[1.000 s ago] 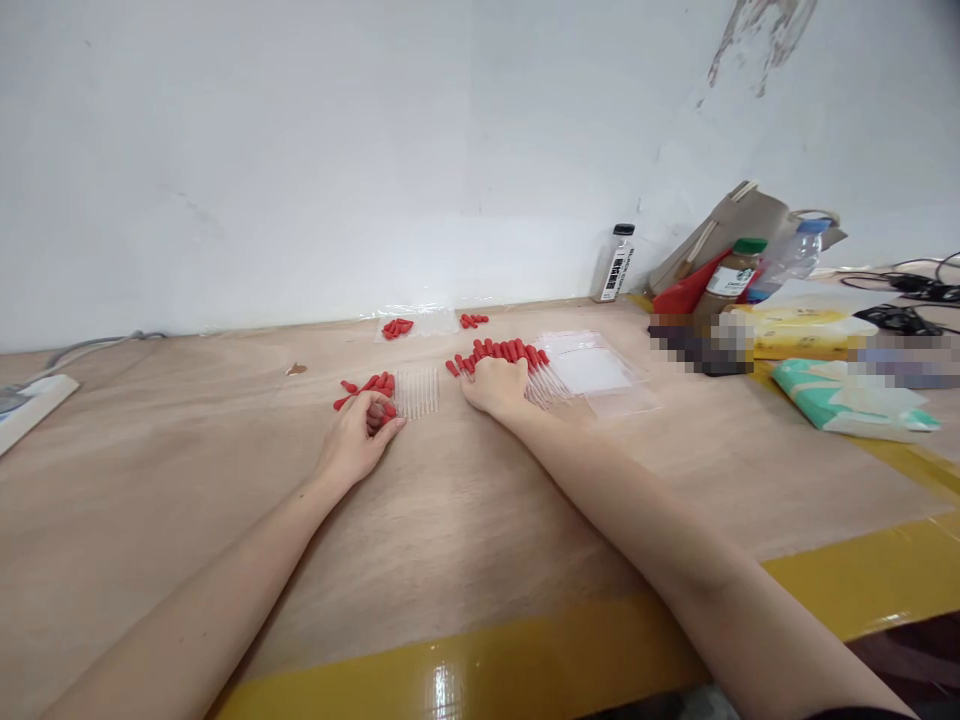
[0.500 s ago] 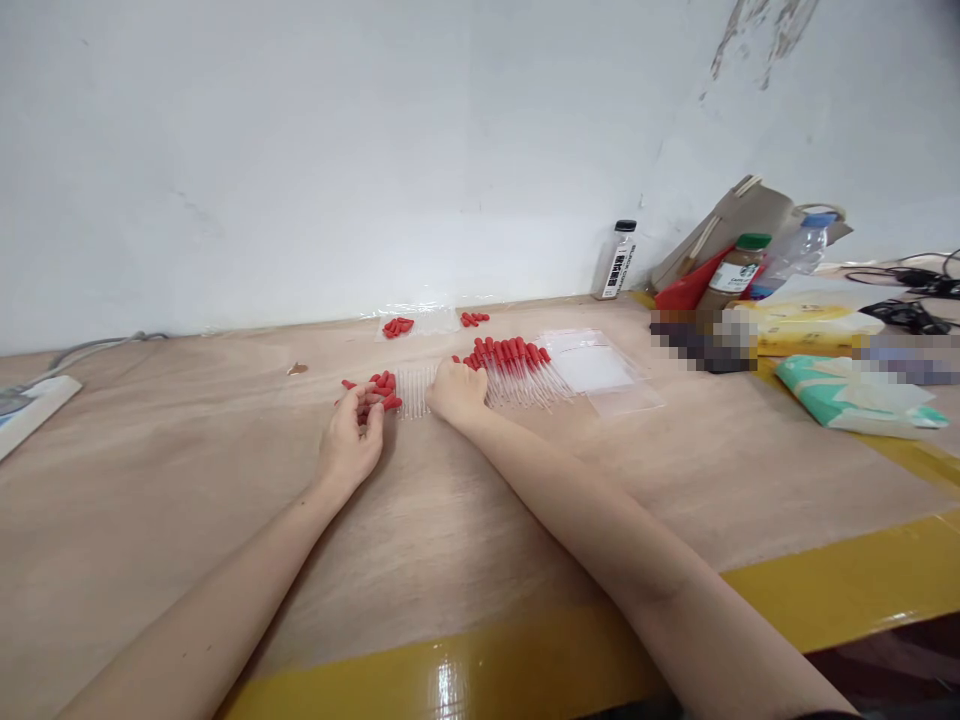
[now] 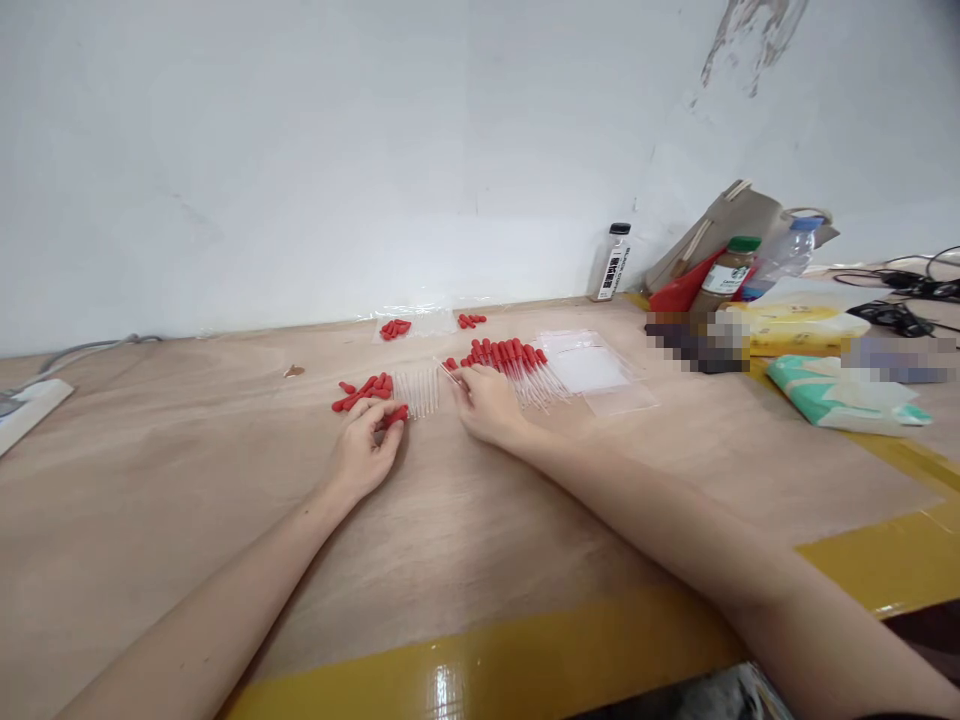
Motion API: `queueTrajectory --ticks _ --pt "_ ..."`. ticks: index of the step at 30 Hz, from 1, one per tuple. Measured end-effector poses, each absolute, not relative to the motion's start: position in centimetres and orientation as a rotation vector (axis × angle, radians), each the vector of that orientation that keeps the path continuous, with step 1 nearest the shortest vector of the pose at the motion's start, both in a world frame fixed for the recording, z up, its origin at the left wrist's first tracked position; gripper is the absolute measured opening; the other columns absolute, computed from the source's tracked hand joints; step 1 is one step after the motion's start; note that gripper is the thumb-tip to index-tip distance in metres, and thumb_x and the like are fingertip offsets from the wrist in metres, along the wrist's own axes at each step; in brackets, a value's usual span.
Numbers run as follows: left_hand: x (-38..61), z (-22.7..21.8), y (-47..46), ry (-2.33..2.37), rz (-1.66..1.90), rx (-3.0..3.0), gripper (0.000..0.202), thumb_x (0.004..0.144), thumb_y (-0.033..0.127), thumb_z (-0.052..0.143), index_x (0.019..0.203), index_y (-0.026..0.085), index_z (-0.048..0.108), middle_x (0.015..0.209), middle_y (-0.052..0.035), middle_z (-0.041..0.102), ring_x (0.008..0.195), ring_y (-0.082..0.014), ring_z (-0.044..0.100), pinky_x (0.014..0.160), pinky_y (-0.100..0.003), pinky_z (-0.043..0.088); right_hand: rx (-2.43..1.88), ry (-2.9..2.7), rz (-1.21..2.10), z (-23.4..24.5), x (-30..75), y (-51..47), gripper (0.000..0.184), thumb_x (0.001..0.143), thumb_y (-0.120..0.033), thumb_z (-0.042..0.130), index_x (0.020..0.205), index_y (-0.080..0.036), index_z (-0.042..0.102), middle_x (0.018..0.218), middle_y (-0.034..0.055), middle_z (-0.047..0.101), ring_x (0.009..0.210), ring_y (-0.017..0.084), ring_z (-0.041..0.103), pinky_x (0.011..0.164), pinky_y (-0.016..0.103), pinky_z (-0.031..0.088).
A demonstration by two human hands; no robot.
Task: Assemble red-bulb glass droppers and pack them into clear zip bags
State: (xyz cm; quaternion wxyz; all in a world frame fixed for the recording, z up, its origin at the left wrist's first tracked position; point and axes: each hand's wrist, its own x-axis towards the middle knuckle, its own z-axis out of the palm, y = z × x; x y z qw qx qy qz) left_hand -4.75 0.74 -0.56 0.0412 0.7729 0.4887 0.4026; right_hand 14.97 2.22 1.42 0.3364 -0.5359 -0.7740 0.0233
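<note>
My left hand point(image 3: 364, 445) rests on the wooden table point(image 3: 225, 470), fingers curled around a red rubber bulb point(image 3: 396, 414) at the edge of a pile of loose red bulbs point(image 3: 361, 391). A row of clear glass tubes point(image 3: 418, 390) lies just right of that pile. My right hand point(image 3: 486, 402) pinches one clear glass tube point(image 3: 448, 370), lifted slightly between the two piles. Right of it lies a row of assembled droppers with red bulbs point(image 3: 517, 362).
Clear plastic bags point(image 3: 592, 370) lie right of the droppers, and another bag with red bulbs point(image 3: 409, 324) sits by the wall. Bottles point(image 3: 613, 263), a paper bag point(image 3: 731, 230), tissue packs point(image 3: 832, 395) and cables point(image 3: 911, 290) crowd the right side. Yellow tape point(image 3: 465, 670) edges the table front.
My right hand went left from the assembled droppers to the loose tubes, then came back a little with one tube pinched. My left hand closed on a red bulb.
</note>
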Motion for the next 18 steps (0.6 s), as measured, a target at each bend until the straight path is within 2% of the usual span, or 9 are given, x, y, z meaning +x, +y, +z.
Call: queueTrajectory --ticks 4,7,12,18 --pt "-3.5 -0.4 -0.1 1.372 1.186 2.371 0.017 0.080 0.033 0.051 0.083 0.018 0.057 0.082 -0.0030 0.054 0.072 -0.0141 0.054 0.067 -0.027 0.047 -1.167 -2.104 0.036 -0.3 20.1 -0.9 0.022 0.086 -0.024 0.041 0.094 -0.016 0.060 0.085 0.0055 0.061 0.075 0.014 0.054 0.074 0.029 0.032" --pt "-2.1 -0.3 -0.9 1.277 1.107 2.431 0.018 0.081 0.035 0.052 0.084 0.018 0.057 0.075 -0.0014 0.056 0.066 -0.0129 0.053 0.059 -0.024 0.044 -1.070 -2.137 0.008 -0.9 22.2 -2.2 0.019 0.086 -0.025 0.044 0.091 -0.017 0.060 0.084 0.0043 0.061 0.075 0.012 0.054 0.076 0.029 0.029" --pt "-0.5 0.1 -2.2 1.176 0.933 2.518 0.016 0.083 0.034 0.050 0.084 0.019 0.055 0.074 0.0005 0.059 0.063 -0.0114 0.053 0.059 -0.024 0.042 -1.024 -2.167 -0.015 -0.7 22.1 -2.6 0.020 0.087 -0.027 0.043 0.091 -0.019 0.061 0.084 0.0033 0.062 0.075 0.011 0.053 0.076 0.030 0.027" --pt "-0.3 0.3 -2.5 1.186 0.910 2.478 0.017 0.085 0.034 0.047 0.084 0.019 0.054 0.071 0.0020 0.057 0.061 -0.0104 0.050 0.057 -0.023 0.040 -0.955 -2.256 -0.066 -0.8 21.5 -2.6 0.023 0.088 -0.027 0.042 0.094 -0.019 0.062 0.083 0.0033 0.062 0.076 0.012 0.053 0.075 0.031 0.027"
